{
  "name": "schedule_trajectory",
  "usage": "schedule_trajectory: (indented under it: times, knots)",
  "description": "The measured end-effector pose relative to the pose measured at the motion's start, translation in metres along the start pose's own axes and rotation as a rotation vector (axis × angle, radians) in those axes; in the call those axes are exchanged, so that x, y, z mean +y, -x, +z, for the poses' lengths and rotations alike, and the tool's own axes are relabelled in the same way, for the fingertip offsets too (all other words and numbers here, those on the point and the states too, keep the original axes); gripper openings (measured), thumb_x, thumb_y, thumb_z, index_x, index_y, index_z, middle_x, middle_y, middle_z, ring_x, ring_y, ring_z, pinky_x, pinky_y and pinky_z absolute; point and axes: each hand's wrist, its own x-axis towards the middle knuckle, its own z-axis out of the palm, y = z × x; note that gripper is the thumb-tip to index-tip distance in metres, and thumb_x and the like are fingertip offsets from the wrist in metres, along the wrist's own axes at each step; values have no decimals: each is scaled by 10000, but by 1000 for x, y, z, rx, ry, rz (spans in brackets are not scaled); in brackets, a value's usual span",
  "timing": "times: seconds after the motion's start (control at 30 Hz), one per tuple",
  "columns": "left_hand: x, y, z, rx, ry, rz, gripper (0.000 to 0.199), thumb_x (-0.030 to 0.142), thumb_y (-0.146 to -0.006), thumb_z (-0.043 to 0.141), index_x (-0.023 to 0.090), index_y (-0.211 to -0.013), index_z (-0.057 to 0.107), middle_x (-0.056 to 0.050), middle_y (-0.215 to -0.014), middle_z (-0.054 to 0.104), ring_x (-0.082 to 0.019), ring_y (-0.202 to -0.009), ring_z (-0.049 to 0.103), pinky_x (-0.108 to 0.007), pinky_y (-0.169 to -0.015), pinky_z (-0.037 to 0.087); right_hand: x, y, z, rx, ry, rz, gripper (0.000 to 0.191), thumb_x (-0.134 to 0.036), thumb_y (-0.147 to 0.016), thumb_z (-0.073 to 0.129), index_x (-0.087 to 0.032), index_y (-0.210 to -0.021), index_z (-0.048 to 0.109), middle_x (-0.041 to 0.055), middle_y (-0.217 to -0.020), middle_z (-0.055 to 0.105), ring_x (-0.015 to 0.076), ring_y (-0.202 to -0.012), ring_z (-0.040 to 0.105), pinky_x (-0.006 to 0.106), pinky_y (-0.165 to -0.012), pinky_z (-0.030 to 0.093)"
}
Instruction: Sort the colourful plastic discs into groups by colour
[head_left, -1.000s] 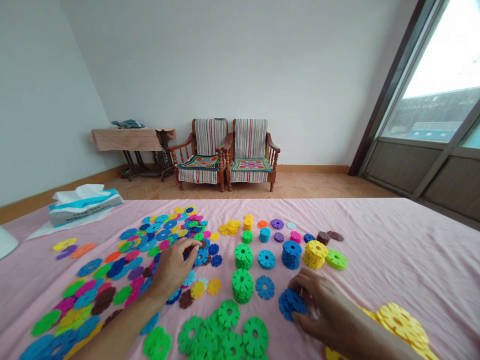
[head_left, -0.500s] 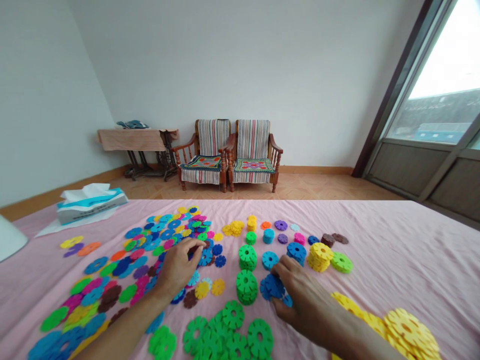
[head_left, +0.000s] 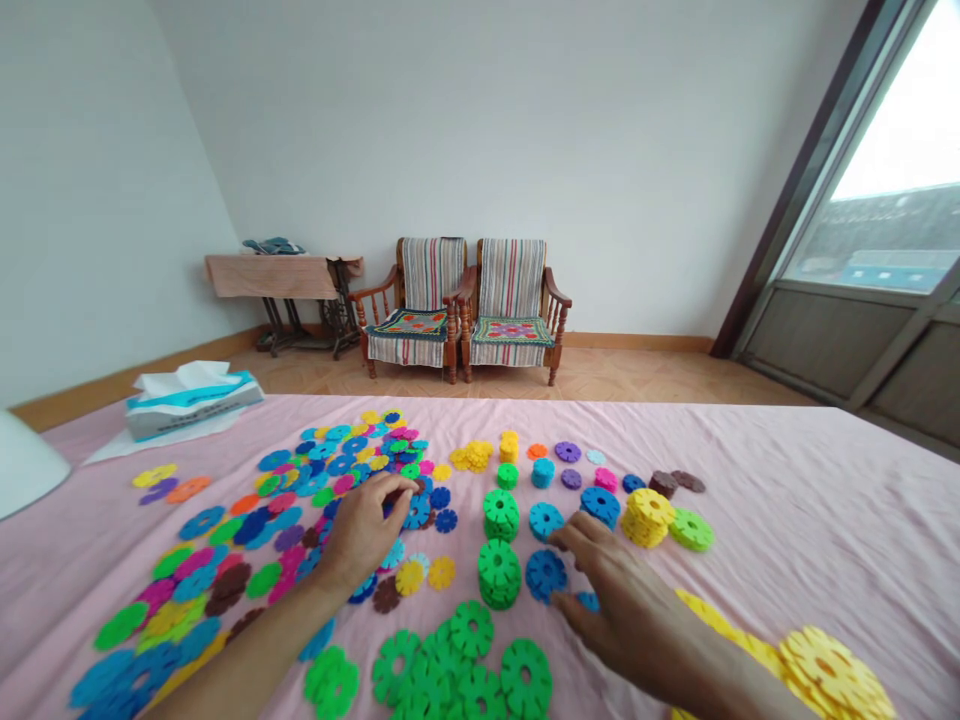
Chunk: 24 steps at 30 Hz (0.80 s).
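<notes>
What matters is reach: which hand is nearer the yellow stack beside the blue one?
Right: the right hand is close in front of the yellow stack; the left hand is farther left.

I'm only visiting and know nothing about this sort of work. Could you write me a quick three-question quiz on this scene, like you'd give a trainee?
1. Fill in: The person's ____ hand is nearer the round, notched blue plastic discs lying just right of the front stack of notched green plastic discs.
2. True or false: Two wooden armchairs with striped cloth covers stand beyond the pink-cloth-covered table.
3. What colour lies immediately right of the large stack of notched yellow plastic discs? A) orange B) lime green C) purple

Key:
1. Right: the right hand.
2. True.
3. B: a lime-green notched plastic disc.
</notes>
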Motion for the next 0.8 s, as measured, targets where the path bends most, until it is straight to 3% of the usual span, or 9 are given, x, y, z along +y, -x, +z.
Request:
schedule_trajectory:
  times: [0.2,0.37,0.5,0.8]
  knots:
    - [1,0,0,12,4,9,213,288,-826,486,233,-816,691,-21,-893,744,-208,-857,685,-309,-790,513,22,21,-10,119,1,58,183,-199,-865,440,-218,-986,576,58,-896,608,193,-793,615,345,-720,500]
    - [2,0,0,10,1,13,220,294,-825,486,231,-815,696,-23,-881,744,-208,-836,687,-302,-767,518,24,38,-9,83,4,91,117,-222,-848,461,-226,-871,576,30,-793,590,172,-686,603,306,-630,493]
    - [1,1,0,14,2,3,220,296,-825,485,232,-821,696,-23,-885,744,-210,-836,687,-304,-771,520,15,44,-6,118,-8,125,111,-212,-807,496,-230,-885,571,39,-835,610,182,-738,612,306,-662,500]
    - [0,-2,-1,19,-7,23,219,318,-823,491,241,-812,695,-20,-874,746,-213,-826,690,-300,-753,527,7,45,-6,24,-48,162,213,-224,-773,564,-244,-985,585,74,-1032,638,222,-882,645,332,-739,520]
